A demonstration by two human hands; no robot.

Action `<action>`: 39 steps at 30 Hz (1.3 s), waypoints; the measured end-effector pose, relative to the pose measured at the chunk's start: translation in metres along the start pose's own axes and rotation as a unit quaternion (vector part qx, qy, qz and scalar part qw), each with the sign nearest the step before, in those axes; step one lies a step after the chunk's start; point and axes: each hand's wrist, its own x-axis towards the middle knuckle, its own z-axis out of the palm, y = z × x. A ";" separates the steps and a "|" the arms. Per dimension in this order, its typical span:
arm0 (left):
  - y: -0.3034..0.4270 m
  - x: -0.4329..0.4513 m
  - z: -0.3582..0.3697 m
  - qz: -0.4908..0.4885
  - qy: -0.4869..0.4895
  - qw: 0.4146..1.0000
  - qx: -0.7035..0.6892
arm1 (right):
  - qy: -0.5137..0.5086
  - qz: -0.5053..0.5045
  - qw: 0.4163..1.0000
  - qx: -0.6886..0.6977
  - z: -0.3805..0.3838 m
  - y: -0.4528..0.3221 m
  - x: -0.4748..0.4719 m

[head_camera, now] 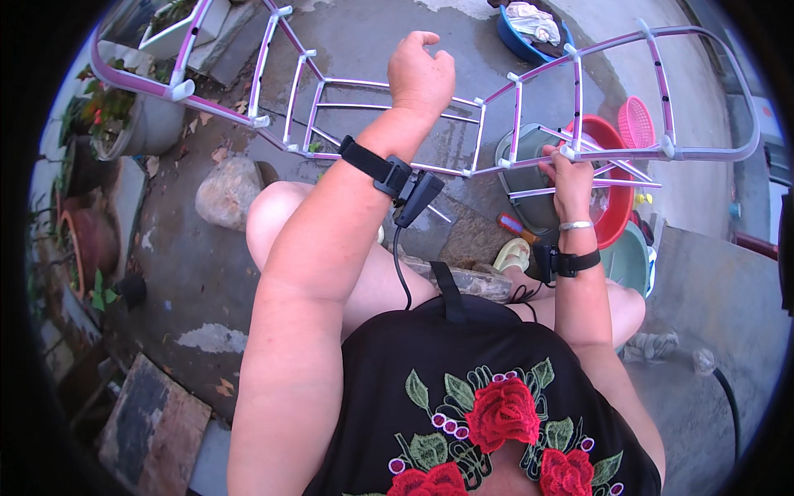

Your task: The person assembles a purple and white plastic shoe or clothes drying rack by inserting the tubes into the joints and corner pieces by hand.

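A folding drying rack (397, 164) of purple and white metal tubes with pale plastic joints stretches across the view before me. My right hand (572, 177) grips its near rail beside a joint on the right side. Over the middle section of the rack is my left hand (422, 71), raised with curled fingers and a gap between thumb and forefinger. Nothing shows in that hand, though its palm is partly hidden. Below the right part of the rack, crossed tubes (626, 181) extend over the basins.
A blue basin (518, 43) holds laundry at the back. On the right are a red basin (623, 211), a pink basket (636, 122) and a green basin (629, 260). A scrub brush (512, 224) lies near my foot. A stone (229, 192) and a planter (146, 130) stand left.
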 end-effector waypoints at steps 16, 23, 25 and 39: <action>0.022 0.005 -0.027 0.048 0.036 0.991 -0.118 | 0.026 0.008 1.000 -0.007 -0.018 0.007 0.014; 0.032 0.004 -0.027 0.039 0.047 0.992 -0.111 | 0.026 0.006 1.000 -0.001 -0.020 0.015 0.021; 0.031 0.004 -0.027 0.034 0.049 0.993 -0.100 | 0.026 0.007 1.000 0.000 -0.021 0.015 0.022; 0.036 0.002 -0.031 0.048 0.033 0.990 -0.130 | 0.024 0.009 0.999 -0.020 -0.028 0.031 0.026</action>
